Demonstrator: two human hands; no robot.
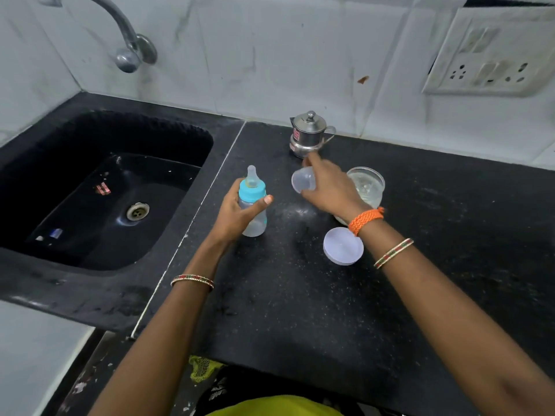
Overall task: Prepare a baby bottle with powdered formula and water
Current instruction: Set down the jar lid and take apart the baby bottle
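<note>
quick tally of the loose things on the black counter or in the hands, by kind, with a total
Baby bottles: 1, the baby bottle in the left hand
Clear caps: 1, the clear cap in the right hand
Glass bowls: 1, the glass bowl
Steel pots: 1, the lidded steel pot
Round lids: 1, the round lid
Total: 5

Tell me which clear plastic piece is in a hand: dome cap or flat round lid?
The clear plastic dome cap, held tilted in the right hand. The flat round translucent lid lies untouched on the black counter, beside that wrist.
</note>
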